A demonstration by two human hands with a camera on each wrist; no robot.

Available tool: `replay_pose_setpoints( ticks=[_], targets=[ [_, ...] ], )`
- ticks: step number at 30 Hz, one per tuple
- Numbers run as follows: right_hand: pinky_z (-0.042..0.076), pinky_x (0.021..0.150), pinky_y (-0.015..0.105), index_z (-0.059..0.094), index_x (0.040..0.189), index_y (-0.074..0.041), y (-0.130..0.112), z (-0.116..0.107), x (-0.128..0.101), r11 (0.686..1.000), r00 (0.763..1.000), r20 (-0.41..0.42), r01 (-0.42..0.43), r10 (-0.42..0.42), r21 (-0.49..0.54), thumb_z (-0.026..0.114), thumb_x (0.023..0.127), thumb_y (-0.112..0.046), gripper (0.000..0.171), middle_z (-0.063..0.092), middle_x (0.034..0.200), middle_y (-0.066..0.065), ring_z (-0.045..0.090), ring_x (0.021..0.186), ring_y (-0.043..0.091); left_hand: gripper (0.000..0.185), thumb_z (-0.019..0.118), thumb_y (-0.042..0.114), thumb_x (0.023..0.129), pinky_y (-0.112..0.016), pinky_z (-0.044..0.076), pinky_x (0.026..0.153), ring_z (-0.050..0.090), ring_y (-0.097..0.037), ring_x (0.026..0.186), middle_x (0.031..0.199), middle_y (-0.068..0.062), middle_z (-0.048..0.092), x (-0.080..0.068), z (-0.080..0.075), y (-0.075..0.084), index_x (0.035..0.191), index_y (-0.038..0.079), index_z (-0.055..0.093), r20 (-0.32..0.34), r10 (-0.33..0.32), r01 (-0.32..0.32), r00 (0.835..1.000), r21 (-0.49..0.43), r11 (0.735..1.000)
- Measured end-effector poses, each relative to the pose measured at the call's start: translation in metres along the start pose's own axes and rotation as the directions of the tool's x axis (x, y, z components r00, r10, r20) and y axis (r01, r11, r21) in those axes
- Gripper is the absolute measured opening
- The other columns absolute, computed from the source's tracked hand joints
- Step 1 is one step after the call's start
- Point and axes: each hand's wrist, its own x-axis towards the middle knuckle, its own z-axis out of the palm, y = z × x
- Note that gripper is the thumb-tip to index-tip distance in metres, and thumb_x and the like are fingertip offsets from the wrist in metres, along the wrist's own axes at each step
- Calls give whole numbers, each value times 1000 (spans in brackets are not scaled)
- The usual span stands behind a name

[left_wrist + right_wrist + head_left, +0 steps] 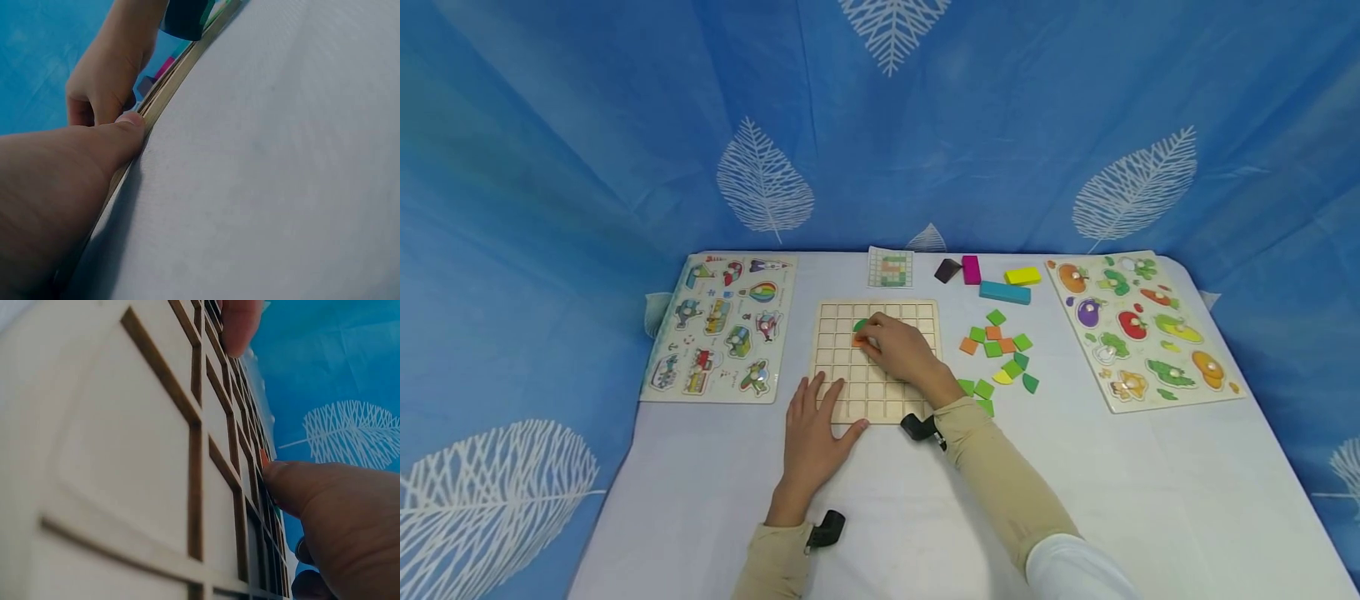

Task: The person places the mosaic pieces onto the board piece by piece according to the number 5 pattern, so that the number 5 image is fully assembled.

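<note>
A wooden grid board (841, 383) with square cells lies flat on the white table. My right hand (898, 346) reaches over its upper part and pinches an orange tile (857, 342); in the right wrist view only a sliver of this orange tile (264, 457) shows beside the thumb. Just above it, a green piece (860, 326) sits in a cell, partly hidden by the fingers. Spread over the board's lower left corner, my left hand (818, 442) rests with straight fingers. In the left wrist view the left thumb (128, 128) touches the board's edge.
Loose green, orange and yellow tiles (993, 350) lie right of the board. Behind it is a pattern card (891, 268); blue (1004, 292), yellow (1022, 276) and magenta blocks (972, 270) stand nearby. A vehicle puzzle (718, 329) lies left, a vegetable puzzle (1142, 329) right.
</note>
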Motion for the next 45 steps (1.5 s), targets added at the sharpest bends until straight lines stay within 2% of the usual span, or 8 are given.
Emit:
replay_pose_setpoints(
  ticks=[16,20,24,28,34,37,39,45],
  targets=[
    [58,95,40,76,122,-24,4,-3,-7,1000,1000,24,-6,6,-23,64,102,-32,25,68,129,-2,66,118,19,78,75,53,88,-64,21,122,18,-43,155,164,-17,30,-1,-1,1,151,16,49,18,-20,20,1000,4,1000],
    [59,92,39,78,116,-22,14,-4,-19,1000,1000,2,-14,14,-9,65,101,-30,21,69,124,-3,67,115,18,77,76,52,87,-65,21,121,19,-44,154,164,-18,31,-1,0,2,150,15,50,18,-21,22,1000,-8,1000],
    [59,92,41,77,115,-21,29,-12,-41,996,995,-31,-92,92,15,66,101,-30,21,69,124,-2,67,117,20,78,76,52,87,-65,21,121,19,-44,154,163,-19,30,-1,-1,3,150,14,50,17,-21,21,1000,-11,1000],
    [57,93,45,75,120,-16,53,-25,-70,979,976,-79,-198,201,53,66,101,-30,25,68,126,3,66,116,25,78,77,51,86,-66,20,122,19,-44,154,163,-19,31,-1,-3,5,150,14,50,10,-25,26,1000,-21,999],
    [50,105,52,73,124,-11,86,-36,-112,930,922,-123,-360,366,72,69,98,-26,30,66,131,9,60,127,32,78,77,51,87,-66,19,122,17,-44,155,164,-19,30,-1,-3,5,151,14,49,26,-34,35,999,-22,999],
    [48,108,55,73,125,-10,91,-38,-124,921,912,-128,-382,390,78,70,98,-26,32,64,133,12,57,131,35,78,76,51,87,-66,19,122,17,-44,155,164,-19,29,-1,-2,4,151,14,49,22,-32,32,999,-20,999],
    [49,106,55,73,122,-10,91,-37,-129,917,907,-140,-389,397,84,70,98,-27,30,63,133,12,59,128,35,78,76,51,87,-66,19,122,17,-44,155,164,-19,29,-1,-2,2,151,14,49,19,-28,29,999,-19,999],
    [50,105,54,75,114,-12,87,-36,-134,903,890,-155,-418,428,94,71,97,-23,20,64,130,11,60,125,34,79,74,53,88,-65,19,123,16,-42,156,165,-18,29,-1,-1,2,152,15,48,34,-34,35,999,-20,999]
  ],
)
